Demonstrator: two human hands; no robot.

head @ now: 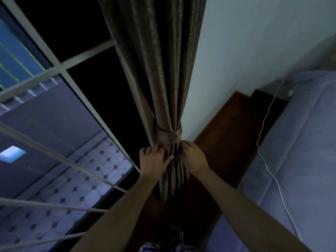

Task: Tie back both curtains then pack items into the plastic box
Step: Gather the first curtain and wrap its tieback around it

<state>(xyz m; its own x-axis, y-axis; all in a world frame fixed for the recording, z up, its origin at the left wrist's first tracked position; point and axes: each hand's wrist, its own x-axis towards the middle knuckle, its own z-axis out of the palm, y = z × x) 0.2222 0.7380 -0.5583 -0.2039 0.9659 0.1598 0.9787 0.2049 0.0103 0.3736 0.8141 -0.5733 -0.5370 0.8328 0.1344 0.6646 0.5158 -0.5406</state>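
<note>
A brown curtain [160,70] hangs gathered into one bunch between the window and the wall. A matching tieback band [168,134] is wrapped around the bunch. My left hand [154,158] rests on the folds just below the band, on the left side, with fingers curled into the fabric. On the right side, just under the band, my right hand [193,155] pinches the folds. The curtain's lower folds hang between my wrists. No plastic box is in view.
A window with white bars [60,64] fills the left, with a tiled floor outside. A bed with a bluish cover [300,142] lies at the right, and a white cable [269,160] runs over it. Dark wooden floor [227,133] lies between the bed and the wall.
</note>
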